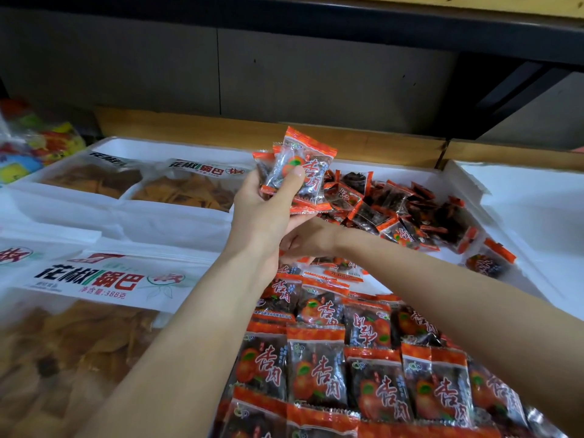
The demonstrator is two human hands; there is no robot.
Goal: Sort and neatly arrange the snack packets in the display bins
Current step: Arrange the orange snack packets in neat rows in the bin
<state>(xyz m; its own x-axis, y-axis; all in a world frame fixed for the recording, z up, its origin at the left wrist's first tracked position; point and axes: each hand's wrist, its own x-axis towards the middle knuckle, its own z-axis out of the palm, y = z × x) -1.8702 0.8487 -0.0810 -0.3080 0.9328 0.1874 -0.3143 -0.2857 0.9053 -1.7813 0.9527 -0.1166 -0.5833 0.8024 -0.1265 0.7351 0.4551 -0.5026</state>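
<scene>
At the left, big glossy white bags (110, 279) of flat golden crisps lie side by side. Beside them the raised left hand (268, 203) curls its thumb and fingers round a small stack of crinkly clear apricot packets (303, 172) with orange serrated ends. The right hand (308, 240) lies just beneath that wrist with its fingers hidden, so its grip cannot be told; below it lie neat overlapping rows (347, 358) of matching packets, and farther right a loose heap (410, 210), in a white foam bin (537, 279).
</scene>
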